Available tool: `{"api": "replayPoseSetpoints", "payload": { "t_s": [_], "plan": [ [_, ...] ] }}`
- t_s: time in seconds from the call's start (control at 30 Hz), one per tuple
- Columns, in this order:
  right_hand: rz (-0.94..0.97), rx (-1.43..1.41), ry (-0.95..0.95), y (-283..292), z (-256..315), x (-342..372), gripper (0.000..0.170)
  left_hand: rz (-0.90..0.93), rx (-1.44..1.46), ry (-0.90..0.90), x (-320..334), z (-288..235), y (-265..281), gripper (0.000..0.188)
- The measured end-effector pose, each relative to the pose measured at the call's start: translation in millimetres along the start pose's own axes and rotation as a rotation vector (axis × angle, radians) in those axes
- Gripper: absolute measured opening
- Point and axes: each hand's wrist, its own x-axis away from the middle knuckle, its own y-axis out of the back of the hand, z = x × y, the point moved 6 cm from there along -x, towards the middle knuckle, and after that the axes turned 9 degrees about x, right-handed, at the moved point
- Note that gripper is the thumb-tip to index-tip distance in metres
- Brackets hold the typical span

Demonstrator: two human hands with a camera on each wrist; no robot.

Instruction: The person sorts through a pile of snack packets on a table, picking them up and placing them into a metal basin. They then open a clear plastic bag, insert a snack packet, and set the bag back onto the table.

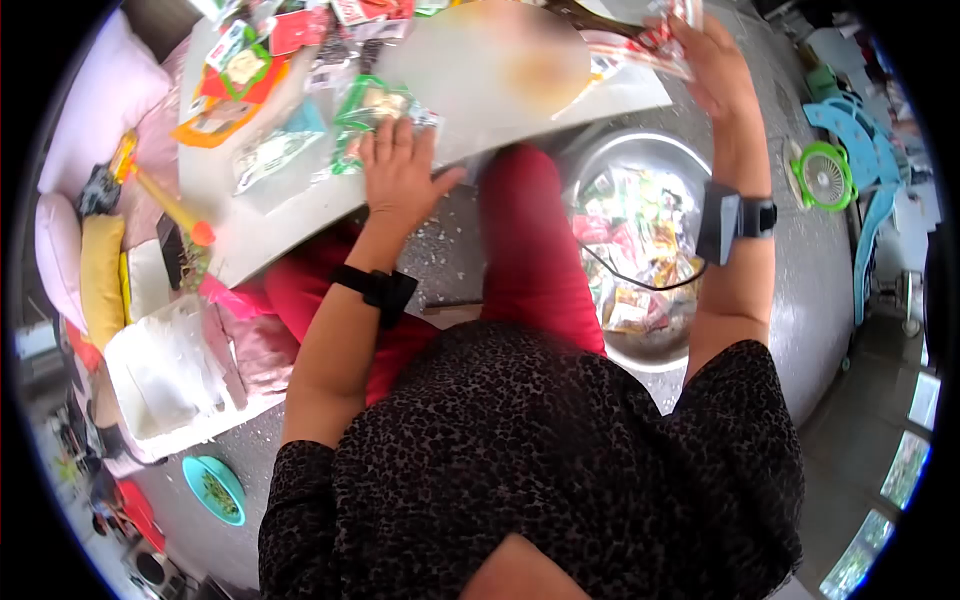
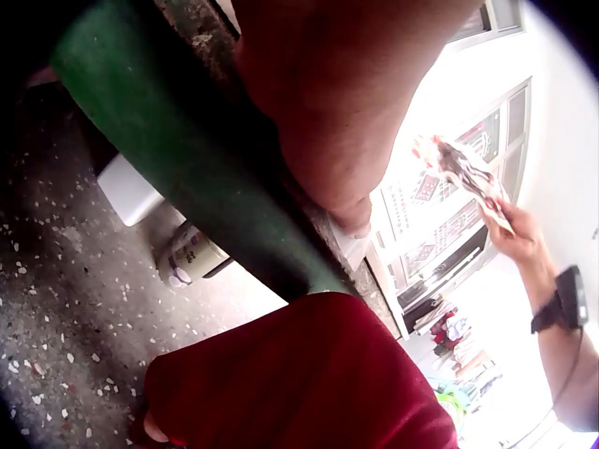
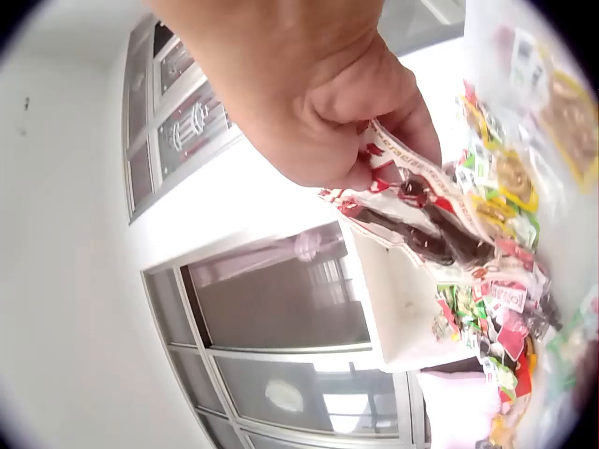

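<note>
The right hand pinches a red-and-white clear packet above the table's right end. In the right wrist view, the thumb and fingers of that hand grip the packet by its edge, with dark brown pieces visible inside. The left hand lies palm down near the table's front edge, fingers extended, its fingertips at a green-trimmed packet. In the left wrist view the left hand shows only in part, and the right hand holds the packet up.
Several colourful packets lie on the white table, mostly left. A metal basin full of packets stands on the floor right of the knees. A cable crosses over it. Cushions and a white foam box are at left, a green fan at right.
</note>
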Motion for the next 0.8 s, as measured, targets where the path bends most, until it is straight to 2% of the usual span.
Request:
{"api": "replayPoseSetpoints", "payload": {
  "t_s": [0.1, 0.13, 0.2, 0.3, 0.33, 0.4, 0.43, 0.5, 0.57, 0.6, 0.63, 0.67, 0.7, 0.77, 0.8],
  "plan": [
    [-0.134, 0.031, -0.164, 39.2, -6.5, 65.3, 0.02, -0.046, -0.005, -0.039, 0.2, -0.3, -1.0, 0.056],
    [-0.118, -0.058, -0.195, 59.0, -27.1, 81.9, 0.02, -0.041, -0.014, -0.037, -0.7, -1.5, 0.4, 0.056],
    [-0.058, 0.05, -0.322, 96.6, -62.5, 115.8, 0.017, -0.029, -0.039, -0.038, -1.7, -2.3, 0.6, 0.056],
    [-0.101, 0.061, -0.482, 131.0, -113.2, 163.1, 0.016, -0.031, -0.063, -0.052, -1.2, -2.6, -1.2, 0.056],
    [-0.029, 0.447, -0.369, 151.2, -142.5, 175.9, 0.015, -0.027, -0.067, -0.05, -1.6, -3.1, -1.0, 0.056],
    [-0.001, 0.649, -0.45, 156.8, -165.2, 196.4, 0.016, -0.028, -0.076, -0.06, -1.9, -3.8, -2.4, 0.056],
    [-0.048, 0.798, -0.497, 166.1, -180.5, 204.0, 0.014, -0.026, -0.087, -0.063, -1.0, -3.2, -2.2, 0.056],
    [-0.136, 1.095, -0.572, 200.4, -252.3, 227.1, 0.012, 0.038, -0.091, -0.021, -1.8, -2.6, -4.0, 0.058],
    [0.137, 1.82, -0.108, 231.2, -344.4, 249.6, 0.011, 0.076, -0.109, 0.012, -2.3, -1.4, -3.9, 0.059],
    [0.176, 1.902, -0.026, 212.5, -340.8, 255.6, 0.015, 0.023, -0.068, -0.014, -2.3, -1.6, -1.8, 0.059],
    [0.15, 1.765, -0.157, 213.2, -361.9, 261.3, 0.021, -0.032, -0.033, -0.04, -1.7, -1.1, 0.6, 0.059],
    [0.123, 1.607, -0.354, 222.6, -393.5, 263.2, 0.013, -0.046, -0.014, -0.035, -1.2, 0.9, 1.9, 0.059],
    [0.159, 1.498, -0.41, 207.6, -377.4, 254.5, 0.017, -0.061, 0.009, -0.032, -1.3, 1.3, 3.9, 0.059],
    [-0.187, 1.217, -0.481, 185.6, -330.8, 231.8, 0.02, -0.044, 0.025, -0.001, -2.5, 0.8, 7.9, 0.06],
    [-0.169, 1.174, -0.468, 178.3, -316.1, 208.8, 0.023, -0.045, 0.031, 0.013, -2.2, 1.2, 8.4, 0.06]
  ]
}}
